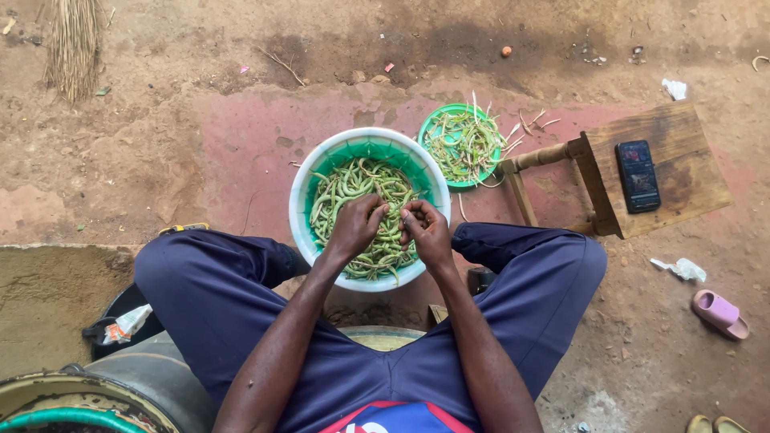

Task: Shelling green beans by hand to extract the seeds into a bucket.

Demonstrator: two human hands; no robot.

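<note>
Green bean pods (353, 188) are heaped in a white-rimmed green basin (298, 196) between the knees; one pod is pinched by left hand (357, 226) and right hand (425, 228). Trimmings plate (464, 144) at one o'clock.

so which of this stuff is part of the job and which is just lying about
In use: left hand and right hand working long green bean pods in the round white basin; small green plastic plate of trimmings.

Lying about: black phone, wooden stool, pink slipper, straw broom.
</note>
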